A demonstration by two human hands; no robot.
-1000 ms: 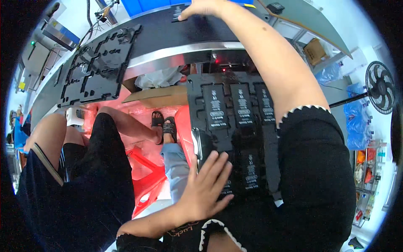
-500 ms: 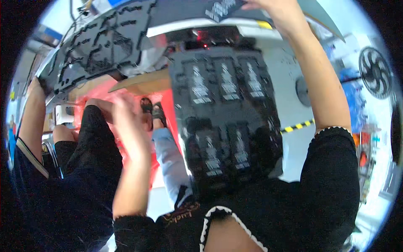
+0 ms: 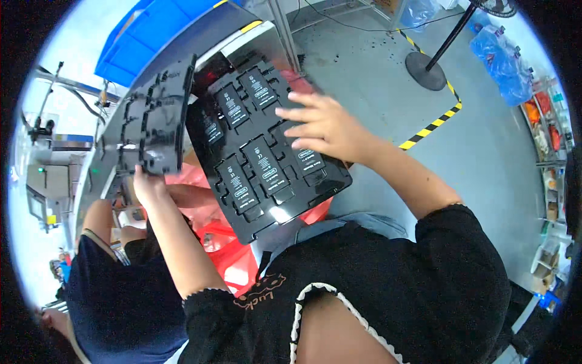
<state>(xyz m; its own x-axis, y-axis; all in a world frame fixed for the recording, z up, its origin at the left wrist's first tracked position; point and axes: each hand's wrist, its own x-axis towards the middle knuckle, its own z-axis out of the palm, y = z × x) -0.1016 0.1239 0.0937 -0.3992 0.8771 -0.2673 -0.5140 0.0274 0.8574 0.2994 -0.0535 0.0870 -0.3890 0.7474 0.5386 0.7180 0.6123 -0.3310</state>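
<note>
A black plastic tray (image 3: pixel 242 145) lies in front of me, with several flat black phone-type batteries (image 3: pixel 263 162) with white print seated in its pockets. My right hand (image 3: pixel 324 127) hovers over its right side, fingers spread and holding nothing; it partly covers the battery (image 3: pixel 309 159) at the right. A second black tray (image 3: pixel 162 130) without batteries stands tilted to the left of the filled one. My left hand (image 3: pixel 150 187) grips its lower edge, the fingertips partly hidden by it.
A blue bin (image 3: pixel 142 39) stands at the far left. Red plastic sheeting (image 3: pixel 227 242) hangs below the trays. Another person in dark clothes (image 3: pixel 130 297) sits close on my left. To the right are a fan base (image 3: pixel 425 71) and yellow-black floor tape (image 3: pixel 431 127).
My left hand has taken hold of the tray without batteries, now raised and tilted. My right hand came back from the far table to the filled tray, where one more battery now sits.
</note>
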